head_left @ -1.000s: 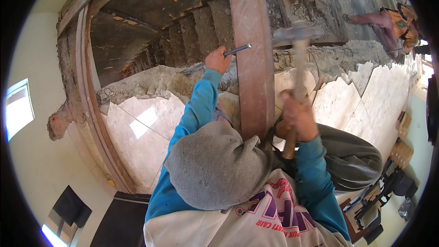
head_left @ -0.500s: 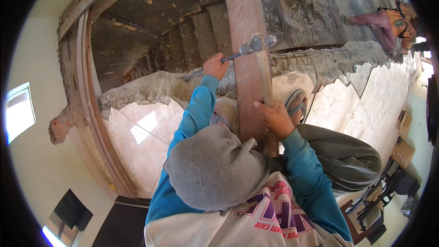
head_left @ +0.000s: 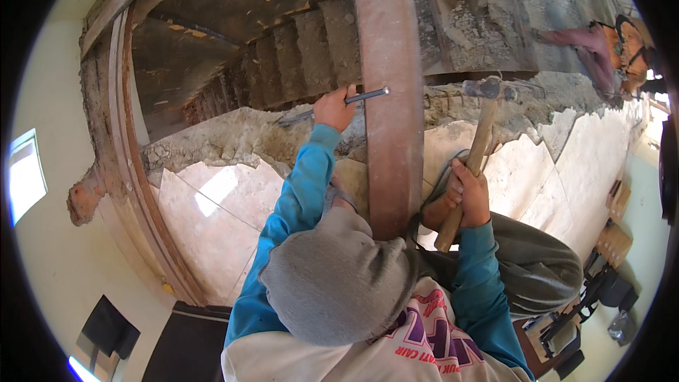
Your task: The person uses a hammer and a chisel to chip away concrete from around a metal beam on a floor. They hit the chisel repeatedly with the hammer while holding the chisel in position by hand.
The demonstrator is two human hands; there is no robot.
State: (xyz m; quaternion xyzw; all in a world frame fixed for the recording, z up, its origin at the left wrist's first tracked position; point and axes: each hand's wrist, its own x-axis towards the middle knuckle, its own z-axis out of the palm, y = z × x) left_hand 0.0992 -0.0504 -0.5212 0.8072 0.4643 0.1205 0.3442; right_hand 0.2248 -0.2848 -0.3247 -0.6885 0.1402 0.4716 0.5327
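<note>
My left hand (head_left: 334,108) is closed round a dark steel chisel (head_left: 368,95). One end of the chisel crosses in front of a reddish-brown post (head_left: 392,163); the other points left toward the broken concrete edge (head_left: 219,131). My right hand (head_left: 470,194) grips the wooden handle of a hammer (head_left: 482,131), to the right of the post. The hammer's dark metal head is at the upper end, apart from the chisel. Both my sleeves are blue.
Cracked pale tiles (head_left: 527,170) with jagged edges border the rough concrete. Beyond lies a dark stairwell with steps (head_left: 311,42). A person in orange (head_left: 622,49) is at the far right. A wooden frame (head_left: 131,148) stands left, and assorted items (head_left: 566,332) lie lower right.
The hammer has swung away from the chisel's end to the right, and my right hand has moved right with it. My left hand still holds the chisel in about the same place.
</note>
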